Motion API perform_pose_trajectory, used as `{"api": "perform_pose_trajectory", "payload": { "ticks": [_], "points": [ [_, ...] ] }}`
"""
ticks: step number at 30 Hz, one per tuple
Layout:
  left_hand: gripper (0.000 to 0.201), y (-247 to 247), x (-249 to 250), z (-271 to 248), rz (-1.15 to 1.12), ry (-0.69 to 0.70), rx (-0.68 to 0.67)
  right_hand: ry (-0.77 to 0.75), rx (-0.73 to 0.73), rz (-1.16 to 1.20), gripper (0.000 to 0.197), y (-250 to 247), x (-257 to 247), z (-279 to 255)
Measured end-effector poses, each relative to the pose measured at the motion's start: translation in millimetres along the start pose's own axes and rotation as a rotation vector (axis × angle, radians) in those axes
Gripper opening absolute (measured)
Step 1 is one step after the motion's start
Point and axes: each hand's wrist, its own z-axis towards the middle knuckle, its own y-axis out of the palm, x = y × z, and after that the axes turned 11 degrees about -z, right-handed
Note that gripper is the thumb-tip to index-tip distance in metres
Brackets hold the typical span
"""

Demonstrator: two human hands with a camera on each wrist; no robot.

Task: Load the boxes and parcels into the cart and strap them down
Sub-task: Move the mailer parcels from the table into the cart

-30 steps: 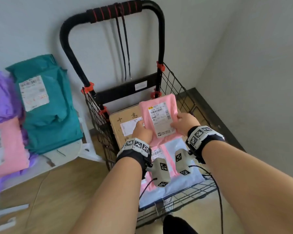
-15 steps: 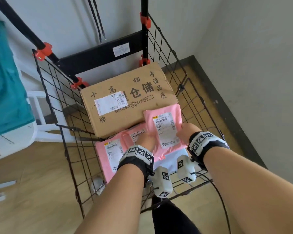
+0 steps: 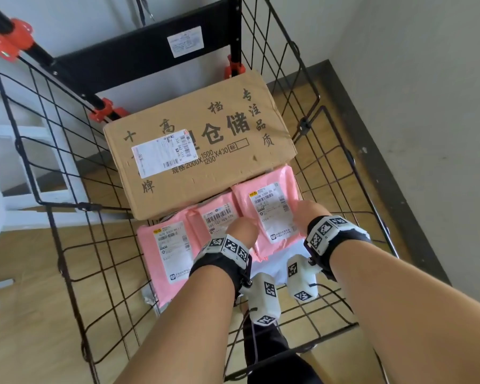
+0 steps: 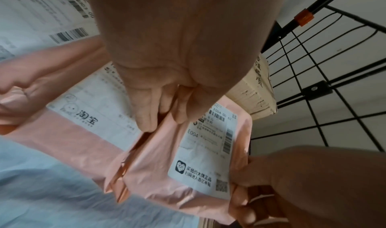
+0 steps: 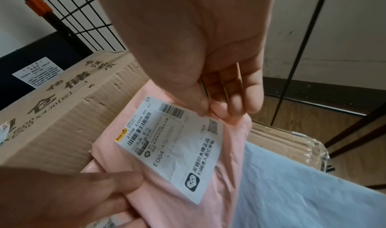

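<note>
A pink parcel (image 3: pixel 270 214) with a white label lies low in the black wire cart (image 3: pixel 67 189), right against the front of a large cardboard box (image 3: pixel 200 151). My left hand (image 3: pixel 243 230) grips its left edge, thumb on top (image 5: pixel 117 180). My right hand (image 3: pixel 309 213) pinches its right edge (image 5: pixel 208 109). In the left wrist view the parcel (image 4: pixel 177 165) sits between my left fingers (image 4: pixel 146 116) and my right hand (image 4: pixel 292 182). Two more pink parcels (image 3: pixel 166 245) (image 3: pixel 216 217) lie to its left, and a pale blue-white bag (image 3: pixel 275 267) lies under it.
The cart's wire sides stand on all sides of the load, with orange clips (image 3: pixel 11 40) on the frame. A black strap (image 3: pixel 143 9) hangs from the handle at the back. A white stool (image 3: pixel 17 173) stands to the left, and a grey wall (image 3: pixel 427 106) to the right.
Both hands have brought the pink parcel down from above the cardboard box to the cart's front right, beside the other pink parcels. The head view has tipped down and closer.
</note>
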Motion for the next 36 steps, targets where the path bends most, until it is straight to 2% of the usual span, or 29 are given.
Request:
{"api": "perform_pose_trajectory", "payload": {
  "ticks": [2,4,6,9,14,20,24,28,32,36],
  "points": [
    [0.038,2,3,4,0.096,0.025,-0.045,0.006,-0.009,0.016,0.034,-2,-1,4],
    [0.039,5,1,11,0.152,0.095,-0.019,0.018,-0.013,0.011,0.035,-1,1,8],
    [0.038,10,4,10,0.175,0.112,-0.052,0.058,-0.013,0.037,0.033,1,4,10],
    [0.035,14,9,8,0.178,0.103,-0.055,0.037,-0.023,0.047,0.038,4,7,9],
    [0.040,7,10,3,0.136,0.102,0.000,0.040,0.022,0.099,0.033,4,11,10],
    [0.037,-14,10,-22,0.100,0.123,0.077,0.076,0.082,0.165,0.047,-20,2,-19],
    [0.038,-34,12,-50,-0.041,0.142,0.096,0.027,0.136,0.118,0.046,-42,-12,-46],
    [0.038,-69,18,-86,-0.086,0.167,0.172,-0.006,0.136,0.077,0.060,-66,-35,-78],
    [0.040,-111,19,-122,-0.095,0.229,0.253,-0.071,0.212,0.053,0.040,-91,-65,-113],
    [0.037,-156,10,-153,-0.087,0.297,0.360,-0.146,0.236,-0.007,0.031,-115,-101,-144]
  ]
}}
